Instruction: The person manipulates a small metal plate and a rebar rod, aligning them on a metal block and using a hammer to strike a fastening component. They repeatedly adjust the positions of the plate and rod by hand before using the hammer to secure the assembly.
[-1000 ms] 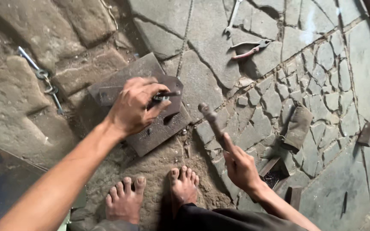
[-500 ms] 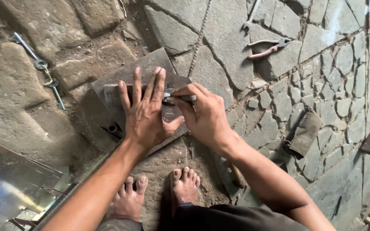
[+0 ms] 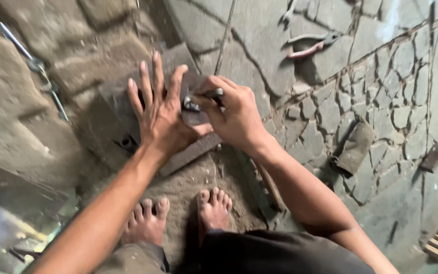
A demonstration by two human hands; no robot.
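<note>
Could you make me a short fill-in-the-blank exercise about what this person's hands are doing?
1. The left hand lies flat with its fingers ____ on the dark metal block.
2. The right hand pinches a small ____ rod.
3. Pliers with reddish handles lie on the ____ floor.
4. The person's feet are ____.

Missing words: spread; metal; stone; bare

No packages, labels, signs or screens in view.

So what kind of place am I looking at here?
Probably a rough outdoor workshop yard: cracked grey stone paving, red-handled pliers lying on it, and a flat dark metal plate under both hands on sandy ground.
</note>
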